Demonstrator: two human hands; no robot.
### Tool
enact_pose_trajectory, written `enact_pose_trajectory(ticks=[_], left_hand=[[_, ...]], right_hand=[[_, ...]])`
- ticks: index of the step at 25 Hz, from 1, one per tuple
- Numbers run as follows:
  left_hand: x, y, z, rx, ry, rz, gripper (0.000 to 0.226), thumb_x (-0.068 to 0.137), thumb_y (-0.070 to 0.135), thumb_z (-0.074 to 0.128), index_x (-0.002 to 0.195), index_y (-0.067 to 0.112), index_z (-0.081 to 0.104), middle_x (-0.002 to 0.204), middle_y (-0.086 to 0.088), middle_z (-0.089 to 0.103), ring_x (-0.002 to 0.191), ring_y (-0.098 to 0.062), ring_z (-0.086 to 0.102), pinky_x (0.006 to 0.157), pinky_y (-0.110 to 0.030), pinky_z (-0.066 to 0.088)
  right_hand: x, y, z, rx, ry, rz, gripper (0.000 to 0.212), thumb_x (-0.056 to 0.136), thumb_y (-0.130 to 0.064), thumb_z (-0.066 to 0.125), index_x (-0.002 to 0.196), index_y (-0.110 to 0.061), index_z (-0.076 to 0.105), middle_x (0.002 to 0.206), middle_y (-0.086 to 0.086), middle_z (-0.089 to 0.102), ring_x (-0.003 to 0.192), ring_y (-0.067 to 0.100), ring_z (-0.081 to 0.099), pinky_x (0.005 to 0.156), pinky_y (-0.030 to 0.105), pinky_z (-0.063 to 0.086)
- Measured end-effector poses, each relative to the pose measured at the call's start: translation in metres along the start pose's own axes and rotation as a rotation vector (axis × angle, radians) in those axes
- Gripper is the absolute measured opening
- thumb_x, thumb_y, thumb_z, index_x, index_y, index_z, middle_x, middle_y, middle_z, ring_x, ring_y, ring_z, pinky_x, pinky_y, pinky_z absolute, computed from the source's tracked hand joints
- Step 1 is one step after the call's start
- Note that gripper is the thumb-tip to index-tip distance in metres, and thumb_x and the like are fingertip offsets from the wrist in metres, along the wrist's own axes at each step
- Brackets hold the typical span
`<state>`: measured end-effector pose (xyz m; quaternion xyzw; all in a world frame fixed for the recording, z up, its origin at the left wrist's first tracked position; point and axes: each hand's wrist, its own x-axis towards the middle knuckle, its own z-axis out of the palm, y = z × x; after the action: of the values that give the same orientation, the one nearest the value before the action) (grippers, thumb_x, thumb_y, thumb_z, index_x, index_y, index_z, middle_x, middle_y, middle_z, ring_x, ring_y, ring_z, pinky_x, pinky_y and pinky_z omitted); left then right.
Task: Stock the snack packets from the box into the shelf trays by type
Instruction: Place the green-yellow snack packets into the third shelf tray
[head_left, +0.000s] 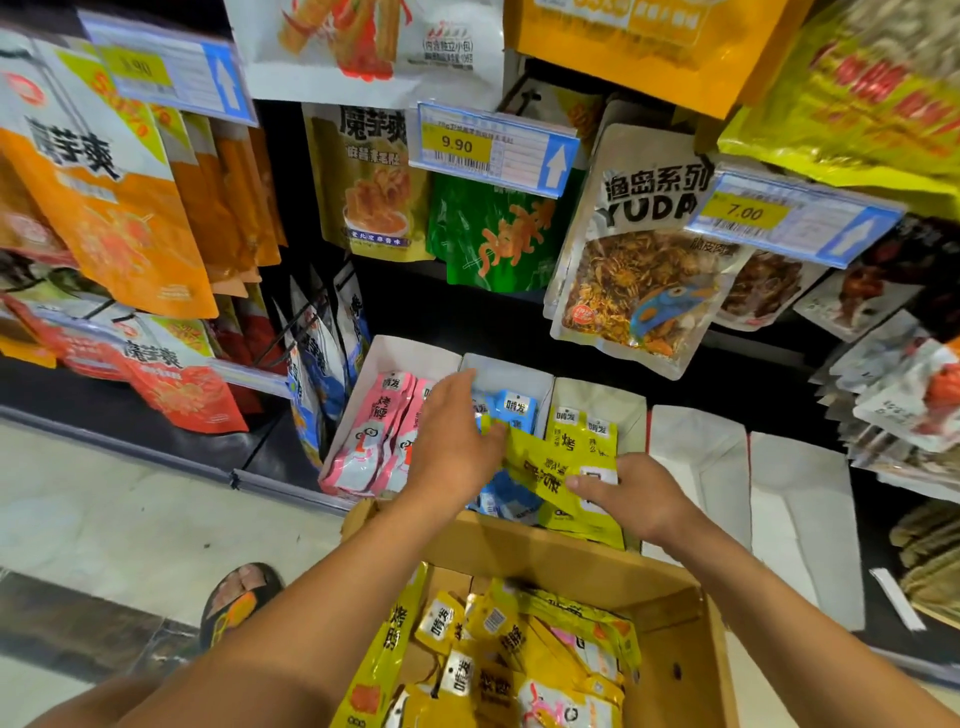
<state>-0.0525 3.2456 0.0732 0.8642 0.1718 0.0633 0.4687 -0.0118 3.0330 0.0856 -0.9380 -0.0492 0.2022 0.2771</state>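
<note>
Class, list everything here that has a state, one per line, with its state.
Cardboard box, open, yellow packets inside.
Pink tray, mostly filled.
Blue tray, partly filled.
Yellow tray, partly filled.
Held packet, above the trays.
Right hand, pinches the held packet.
Left hand, on its other end, grip hidden.

Single head-worn wide-angle view, facing forward and steeply down, close over cardboard box (613, 551); shelf trays (511, 366) just beyond, floor (104, 499) at left.

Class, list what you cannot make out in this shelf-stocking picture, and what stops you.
Head view:
Blue packets: mostly hidden by left hand and yellow packet.
Left hand's grip: hidden by its own back.
Box: near end cut off by bottom edge.
Top-left price tag: blurred.
</note>
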Motion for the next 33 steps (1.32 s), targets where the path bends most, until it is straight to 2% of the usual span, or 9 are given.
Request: enact_pose_trajectory(ticks=[3,5,7,11,16,19,23,29,33], left_hand=[[0.0,-0.003,0.003,0.284,-0.206,0.228,0.065,0.097,0.04,0.066,0.155,0.029,0.038,0.164,0.006,0.031,0.155,-0.019,0.019,0.125,-0.042,0.022],[-0.001,-0.005,0.005,0.267,-0.394,0.186,0.059,0.093,0.052,0.067,0.148,0.038,0.049,0.159,0.009,0.041,0.149,-0.019,0.034,0.122,-0.044,0.03],[0.0,-0.009,0.01,0.127,-0.505,0.121,0.036,0.088,0.054,0.07,0.122,0.043,0.067,0.133,0.016,0.064,0.126,-0.011,0.057,0.107,-0.04,0.047],[-0.002,-0.011,0.025,-0.079,-0.582,0.032,0.012,0.092,0.028,0.076,0.103,0.026,0.072,0.104,0.006,0.072,0.102,-0.013,0.068,0.083,-0.028,0.055],[-0.004,-0.007,0.031,-0.33,-0.5,-0.276,0.01,0.097,0.018,0.069,0.1,0.019,0.059,0.091,0.0,0.06,0.072,-0.013,0.059,0.05,-0.025,0.053],[-0.004,-0.005,0.031,-0.519,-0.399,-0.424,0.008,0.099,0.012,0.066,0.099,0.015,0.059,0.105,-0.012,0.069,0.071,-0.017,0.069,0.049,-0.029,0.056],[0.001,-0.008,0.034,-0.617,-0.263,-0.495,0.011,0.098,0.007,0.066,0.094,0.013,0.058,0.104,-0.016,0.072,0.075,-0.025,0.073,0.051,-0.036,0.06],[0.0,-0.008,0.042,-0.647,-0.232,-0.492,0.006,0.098,0.002,0.063,0.101,0.005,0.059,0.107,-0.023,0.073,0.078,-0.034,0.076,0.06,-0.04,0.064],[0.002,-0.019,0.043,-0.378,-0.321,-0.346,0.018,0.103,0.022,0.058,0.12,0.018,0.063,0.118,-0.012,0.07,0.086,-0.025,0.071,0.071,-0.034,0.057]], right_hand=[[0.007,-0.005,-0.015,-0.071,-0.081,-0.162,0.055,0.085,-0.05,0.072,0.054,-0.018,0.041,0.044,-0.007,0.037,0.038,0.006,0.038,0.04,0.017,0.027],[0.008,-0.01,-0.026,-0.038,-0.149,-0.244,0.052,0.085,-0.044,0.075,0.053,-0.017,0.043,0.041,-0.008,0.037,0.038,0.006,0.037,0.04,0.015,0.026],[0.011,-0.007,-0.036,-0.025,-0.154,-0.281,0.047,0.082,-0.044,0.077,0.056,-0.013,0.053,0.046,-0.004,0.045,0.043,0.004,0.038,0.046,0.02,0.028],[0.014,-0.005,-0.041,0.254,-0.051,-0.236,0.028,0.083,-0.039,0.077,0.083,-0.011,0.076,0.076,0.002,0.076,0.068,0.012,0.069,0.062,0.026,0.05],[0.016,-0.009,-0.016,0.619,0.004,-0.005,0.045,0.087,-0.04,0.074,0.126,-0.023,0.056,0.105,0.003,0.073,0.085,0.014,0.071,0.069,0.029,0.058],[0.01,-0.007,0.007,0.508,-0.118,0.028,0.065,0.083,-0.038,0.079,0.137,-0.028,0.045,0.113,0.004,0.065,0.096,0.017,0.069,0.075,0.037,0.061],[0.004,0.001,0.038,0.21,-0.049,-0.075,0.103,0.053,-0.07,0.08,0.141,-0.045,0.032,0.123,-0.009,0.057,0.105,0.015,0.065,0.087,0.043,0.057],[-0.004,-0.006,0.05,-0.238,0.128,-0.137,0.096,0.064,-0.08,0.065,0.145,-0.043,0.029,0.137,-0.015,0.048,0.124,0.014,0.054,0.086,0.038,0.053],[0.009,0.006,0.049,-0.209,0.141,-0.087,0.092,0.065,-0.073,0.067,0.144,-0.046,0.029,0.135,-0.012,0.054,0.119,0.02,0.058,0.081,0.036,0.051]])
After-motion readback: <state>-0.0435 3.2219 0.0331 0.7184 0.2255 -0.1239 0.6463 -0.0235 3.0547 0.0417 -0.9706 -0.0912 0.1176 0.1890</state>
